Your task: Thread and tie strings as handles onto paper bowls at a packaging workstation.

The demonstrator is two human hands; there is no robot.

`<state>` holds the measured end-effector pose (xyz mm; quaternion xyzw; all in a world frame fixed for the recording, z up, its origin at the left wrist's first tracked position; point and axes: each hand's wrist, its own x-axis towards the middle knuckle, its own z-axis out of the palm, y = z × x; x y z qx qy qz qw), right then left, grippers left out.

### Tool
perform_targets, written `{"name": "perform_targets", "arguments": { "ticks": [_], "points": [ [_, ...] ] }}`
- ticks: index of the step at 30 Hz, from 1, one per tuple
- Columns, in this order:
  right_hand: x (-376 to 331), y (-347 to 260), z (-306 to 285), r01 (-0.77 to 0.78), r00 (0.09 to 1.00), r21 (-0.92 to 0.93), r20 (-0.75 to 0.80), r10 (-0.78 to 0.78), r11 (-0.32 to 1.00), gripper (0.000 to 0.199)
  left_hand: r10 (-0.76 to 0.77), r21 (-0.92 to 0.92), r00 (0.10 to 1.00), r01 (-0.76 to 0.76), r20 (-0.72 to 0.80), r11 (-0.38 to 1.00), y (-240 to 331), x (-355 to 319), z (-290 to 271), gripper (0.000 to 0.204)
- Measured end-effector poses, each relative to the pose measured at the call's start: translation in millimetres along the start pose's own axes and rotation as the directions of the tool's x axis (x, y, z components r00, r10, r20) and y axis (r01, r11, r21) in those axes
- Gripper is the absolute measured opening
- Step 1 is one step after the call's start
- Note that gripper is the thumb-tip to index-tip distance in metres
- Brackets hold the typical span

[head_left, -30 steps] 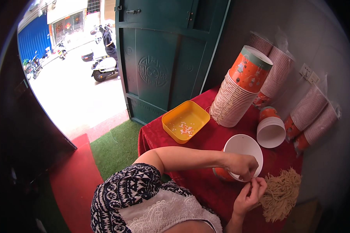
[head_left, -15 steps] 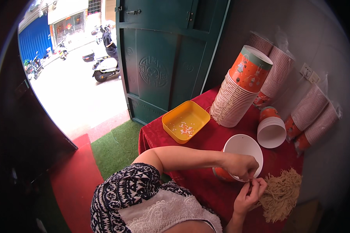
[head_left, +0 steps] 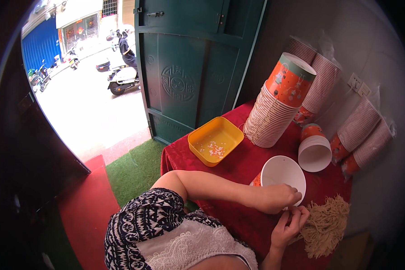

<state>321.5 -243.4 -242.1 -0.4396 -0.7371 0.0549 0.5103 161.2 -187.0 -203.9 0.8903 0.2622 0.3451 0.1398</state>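
Note:
A paper bucket [head_left: 281, 171], white inside and orange outside, lies tilted on the red cloth with its mouth toward me. My left hand [head_left: 278, 198] reaches across its near rim, fingers curled and closed. Just below, my right hand [head_left: 291, 225] pinches with thumb and forefinger, its fingertips nearly meeting the left ones at the rim. Something small and pale shows between the fingertips, too small to name. A bundle of tan twine [head_left: 326, 227] lies right beside my right hand.
A yellow tray [head_left: 198, 152] holding small white bits sits at the table's left edge. Behind stand a tall stack of paper buckets [head_left: 274, 108], a short stack lying down [head_left: 314, 153] and bagged stacks [head_left: 364, 135] along the wall. A green door [head_left: 184, 67] opens onto a street with scooters.
My left hand has shifted slightly down over the bucket's near rim, its wrist lower. The bucket has moved a little to the right. My right hand stays nearly in place.

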Motion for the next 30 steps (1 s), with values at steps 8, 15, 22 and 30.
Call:
{"name": "perform_targets", "arguments": {
  "ticks": [8,15,22,30],
  "points": [
    [1,0,-1,-0.001,1.0,0.017,0.014,0.001,1.0,0.014,-0.043,0.161,0.998,0.05,-0.049,0.986,2,-5,3,0.015],
    [8,-32,-12,0.166,0.986,0.245,-0.071,-0.153,0.955,0.018,-0.091,0.16,0.994,0.1,-0.062,0.982,1,-6,-2,0.016],
    [22,-169,-45,-0.426,0.754,0.772,0.591,-0.286,0.472,0.069,-0.166,0.077,0.986,0.165,-0.002,0.983,4,-2,-4,0.013],
    [41,-148,15,-0.713,0.117,0.699,0.204,-0.972,0.061,0.069,-0.124,0.101,0.991,0.128,-0.047,0.987,2,-5,3,0.013]
  ]
}}
